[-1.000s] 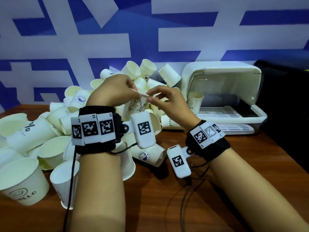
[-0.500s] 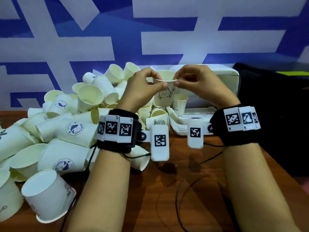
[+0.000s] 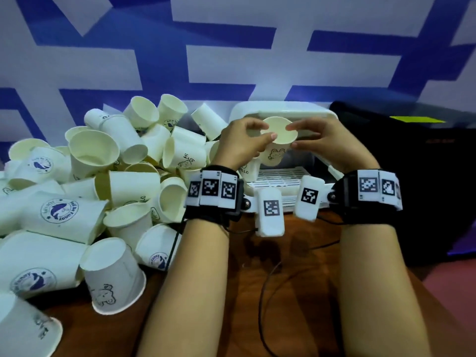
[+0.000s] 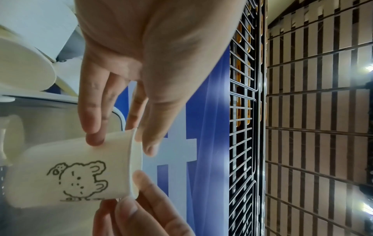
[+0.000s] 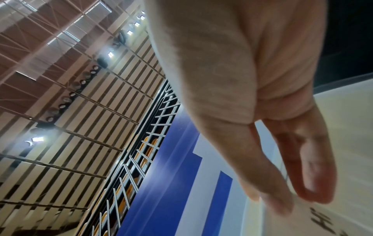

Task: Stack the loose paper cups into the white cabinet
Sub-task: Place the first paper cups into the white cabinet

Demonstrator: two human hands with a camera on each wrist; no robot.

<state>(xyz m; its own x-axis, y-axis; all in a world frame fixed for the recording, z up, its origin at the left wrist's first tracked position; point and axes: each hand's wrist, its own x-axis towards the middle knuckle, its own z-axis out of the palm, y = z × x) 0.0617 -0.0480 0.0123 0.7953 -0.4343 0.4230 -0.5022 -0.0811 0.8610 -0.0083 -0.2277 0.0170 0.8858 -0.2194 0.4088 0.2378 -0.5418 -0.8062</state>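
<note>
Cup (image 3: pixel 277 140), thin paper, light, easily crushed: held upright in front of the open cabinet (image 3: pixel 283 112). Left hand (image 3: pixel 242 143) and right hand (image 3: pixel 327 143) each pinch its rolled rim, the stiffest part. Best gripped there, gently. Loose cups (image 3: pixel 108 181) heaped on table (image 3: pixel 296 266), left.

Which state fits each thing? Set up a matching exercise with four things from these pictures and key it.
Things:
1. paper cup with bear drawing
2. white plastic cabinet
3. paper cup printed HELLO
4. white paper cup with blue whale logo

States:
A. lying on its side in the pile
B. standing upright inside the cabinet
C. pinched at the rim by left hand and right hand
D. lid raised, slatted tray showing

Pairs: 1-C, 2-D, 3-B, 4-A
</note>
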